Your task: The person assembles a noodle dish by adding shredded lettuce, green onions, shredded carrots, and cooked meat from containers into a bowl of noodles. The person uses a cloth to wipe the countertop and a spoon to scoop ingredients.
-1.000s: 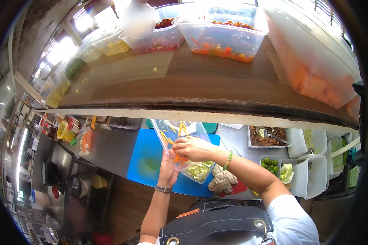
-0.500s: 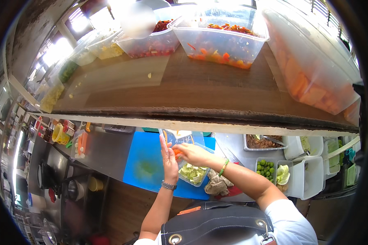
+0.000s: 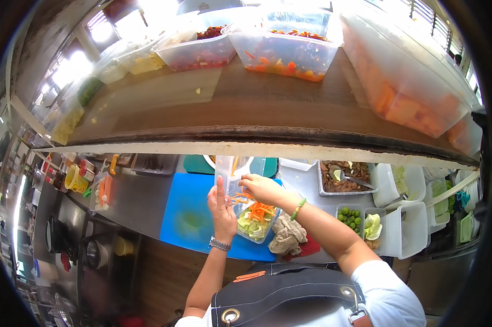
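Note:
My left hand (image 3: 222, 211) grips a tilted clear plastic container (image 3: 224, 168), thumb up along its side. A few orange strips show inside it. At its mouth is my right hand (image 3: 261, 189), fingers curled together; whether anything is in them is hidden. Loose carrot shreds (image 3: 239, 197) show just below those fingers. Beneath the hands, a clear tub (image 3: 255, 238) holds chopped pale green lettuce (image 3: 249, 226) with a heap of shredded carrot (image 3: 261, 211) on top. The tub rests on a blue cutting board (image 3: 175, 218).
A crumpled cloth (image 3: 287, 234) lies right of the tub. Beyond it are a container of green limes (image 3: 349, 219), a white bin (image 3: 412, 231) and a tray of brown food (image 3: 341, 173) with a spoon. Overhead, a wooden shelf (image 3: 164, 103) bears several food tubs.
Shredded carrot now lies on the lettuce, where mostly lettuce showed before. My right hand has moved slightly away from my left palm, and the view has shifted a little.

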The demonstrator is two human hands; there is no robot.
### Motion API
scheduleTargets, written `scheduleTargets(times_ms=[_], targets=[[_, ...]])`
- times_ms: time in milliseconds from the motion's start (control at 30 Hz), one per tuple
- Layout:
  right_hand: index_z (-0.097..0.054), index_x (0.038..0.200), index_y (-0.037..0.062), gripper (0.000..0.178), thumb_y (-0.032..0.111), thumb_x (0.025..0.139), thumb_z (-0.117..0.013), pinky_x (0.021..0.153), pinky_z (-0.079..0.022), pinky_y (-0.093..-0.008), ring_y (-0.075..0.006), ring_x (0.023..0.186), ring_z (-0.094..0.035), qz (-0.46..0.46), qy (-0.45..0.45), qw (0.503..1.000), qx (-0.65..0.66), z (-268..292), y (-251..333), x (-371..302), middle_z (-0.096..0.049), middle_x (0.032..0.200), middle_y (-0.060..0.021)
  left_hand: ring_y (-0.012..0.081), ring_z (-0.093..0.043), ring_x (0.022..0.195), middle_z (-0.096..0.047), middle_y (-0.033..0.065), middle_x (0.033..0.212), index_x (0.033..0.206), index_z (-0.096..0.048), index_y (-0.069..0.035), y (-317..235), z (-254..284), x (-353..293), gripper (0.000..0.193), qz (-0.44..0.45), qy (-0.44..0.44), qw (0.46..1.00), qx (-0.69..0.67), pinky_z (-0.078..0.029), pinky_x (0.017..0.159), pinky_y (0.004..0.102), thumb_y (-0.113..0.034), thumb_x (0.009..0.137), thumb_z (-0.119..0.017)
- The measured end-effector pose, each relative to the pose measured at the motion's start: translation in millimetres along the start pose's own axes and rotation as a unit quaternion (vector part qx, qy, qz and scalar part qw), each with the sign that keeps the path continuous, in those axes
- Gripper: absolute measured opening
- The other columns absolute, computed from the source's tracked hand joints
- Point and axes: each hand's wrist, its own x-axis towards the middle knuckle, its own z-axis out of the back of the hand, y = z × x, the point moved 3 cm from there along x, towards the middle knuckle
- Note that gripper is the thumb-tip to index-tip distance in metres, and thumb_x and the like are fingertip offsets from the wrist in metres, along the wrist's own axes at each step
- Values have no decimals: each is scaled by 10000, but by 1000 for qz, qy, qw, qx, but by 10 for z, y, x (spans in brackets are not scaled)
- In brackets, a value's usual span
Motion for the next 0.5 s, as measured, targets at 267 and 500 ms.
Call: scheduleTargets(times_ms=[267, 500], targets=[[-631, 1098, 52, 262, 92, 841, -590, 888, -498, -366, -267, 1084, -586, 11, 148, 987, -67, -126, 53, -276, -631, 1137, -98, 276, -420, 1208, -423, 160, 1320, 1508, -256, -147, 235, 7, -5, 528, 30, -28, 998, -41, -355, 1034, 394, -91, 1003, -399], [-653, 1085, 45, 246, 96, 862, -563, 902, -514, -378, -282, 1089, -603, -11, 154, 980, -126, 652, 434, -657, -619, 1206, -110, 274, -460, 1196, -384, 123, 1414, 1495, -224, -141, 1371, 361, -360, 550, 388, -108, 834, -377, -417, 1004, 448, -156, 992, -447]])
